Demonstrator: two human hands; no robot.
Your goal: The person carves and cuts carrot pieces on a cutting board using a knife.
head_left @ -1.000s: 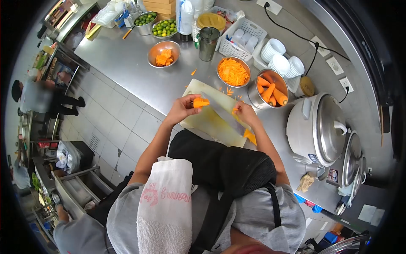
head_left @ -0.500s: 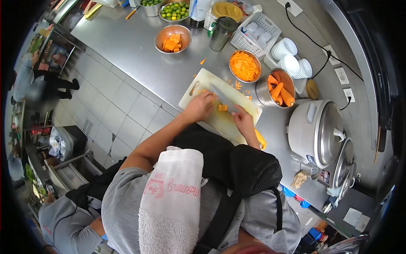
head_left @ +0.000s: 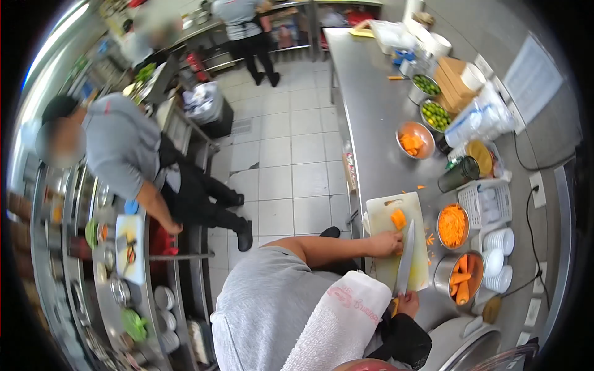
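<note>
A long knife [head_left: 405, 260] lies along the pale cutting board [head_left: 376, 213], its blade pointing away from me. My right hand [head_left: 407, 304] is closed on it at the handle end, near the board's near edge. My left hand [head_left: 387, 244] rests over the board left of the blade, fingers drawn together; anything between them is hidden. Just beyond those fingers an orange carrot piece [head_left: 398, 218] sits on the board. Right of the board stand a bowl of carrot strips [head_left: 453, 226] and a metal pot of whole carrots [head_left: 461, 281].
Farther along the steel counter [head_left: 365, 93] are a bowl of carrot chunks [head_left: 411, 143], limes [head_left: 435, 116] and a dark-lidded jar [head_left: 459, 174]. White cups [head_left: 498, 241] and a large cooker [head_left: 464, 346] stand at the right. A co-worker [head_left: 124, 139] stands left, others farther back.
The view has swung left, bringing the co-worker into sight. My left hand no longer holds up the carrot piece seen first. My right hand now holds the knife.
</note>
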